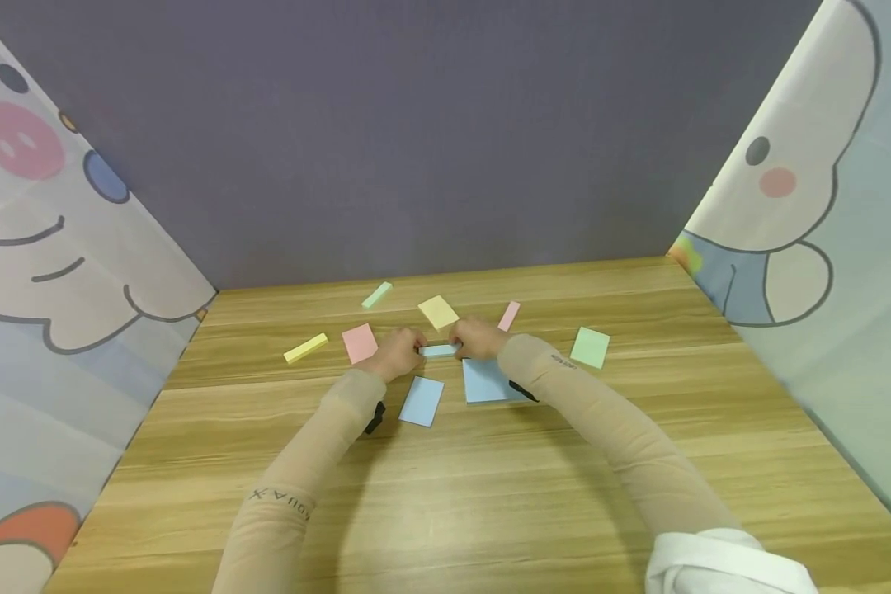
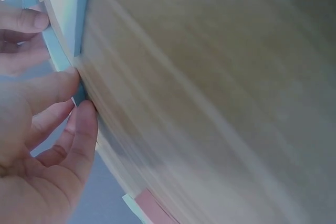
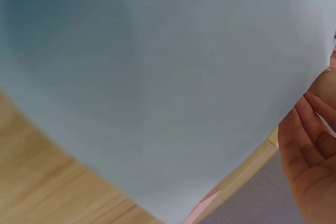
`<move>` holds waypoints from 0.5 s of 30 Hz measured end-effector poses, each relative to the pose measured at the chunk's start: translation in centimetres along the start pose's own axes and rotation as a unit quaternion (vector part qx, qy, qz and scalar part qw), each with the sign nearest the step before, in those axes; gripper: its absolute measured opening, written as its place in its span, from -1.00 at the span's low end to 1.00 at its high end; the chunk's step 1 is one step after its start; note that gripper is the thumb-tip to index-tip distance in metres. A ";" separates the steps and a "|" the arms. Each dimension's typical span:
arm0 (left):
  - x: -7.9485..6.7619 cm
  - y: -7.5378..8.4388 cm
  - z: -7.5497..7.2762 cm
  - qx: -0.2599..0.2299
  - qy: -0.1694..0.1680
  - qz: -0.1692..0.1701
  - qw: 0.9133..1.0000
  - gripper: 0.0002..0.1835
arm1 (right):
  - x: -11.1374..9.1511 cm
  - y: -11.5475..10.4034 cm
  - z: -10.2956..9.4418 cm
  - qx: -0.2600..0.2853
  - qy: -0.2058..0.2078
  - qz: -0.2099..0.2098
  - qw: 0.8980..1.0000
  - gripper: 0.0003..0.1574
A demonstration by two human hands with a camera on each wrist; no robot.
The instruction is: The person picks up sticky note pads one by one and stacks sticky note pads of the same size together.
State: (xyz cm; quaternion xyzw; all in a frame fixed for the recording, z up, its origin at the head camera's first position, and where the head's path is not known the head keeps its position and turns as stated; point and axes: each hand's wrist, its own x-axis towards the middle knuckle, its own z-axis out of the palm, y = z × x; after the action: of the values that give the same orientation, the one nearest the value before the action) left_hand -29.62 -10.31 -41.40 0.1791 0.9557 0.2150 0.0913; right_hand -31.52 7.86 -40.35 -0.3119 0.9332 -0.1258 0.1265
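Observation:
A narrow light-blue sticky-note pad (image 1: 438, 351) lies crosswise in the middle of the group, between my two hands. My left hand (image 1: 395, 353) pinches its left end between thumb and fingers, as the left wrist view shows up close. At the other end, my right hand (image 1: 478, 337) grips it with curled fingers. Under my right wrist is a large light-blue square pad (image 1: 486, 384), partly covered by the arm; it fills most of the right wrist view. A smaller blue pad (image 1: 421, 402) lies nearer to me, between the forearms.
Around the hands on the wooden table (image 1: 445, 511) lie a pink square (image 1: 360, 342), a yellow pad (image 1: 438, 313), a green square (image 1: 590, 347), a yellow strip (image 1: 306, 348), a green strip (image 1: 377, 294) and a pink strip (image 1: 508, 316). A grey panel (image 1: 445, 140) stands behind.

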 end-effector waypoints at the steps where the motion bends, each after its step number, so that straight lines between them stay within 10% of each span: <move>1: 0.0 0.0 0.0 0.000 0.000 0.002 1.000 -0.72 | 0.0 0.0 0.0 0.000 0.000 0.001 1.000 -0.68; 15: -0.1 -0.3 0.1 -0.013 -0.003 0.002 1.000 -0.74 | -0.1 0.2 0.2 0.003 0.009 -0.007 1.000 -0.69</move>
State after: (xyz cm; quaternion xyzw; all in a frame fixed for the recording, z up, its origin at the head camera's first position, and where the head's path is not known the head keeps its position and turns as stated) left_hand -29.61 -10.60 -41.60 0.1800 0.9523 0.2270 0.0957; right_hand -31.50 8.02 -40.55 -0.3166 0.9319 -0.1318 0.1184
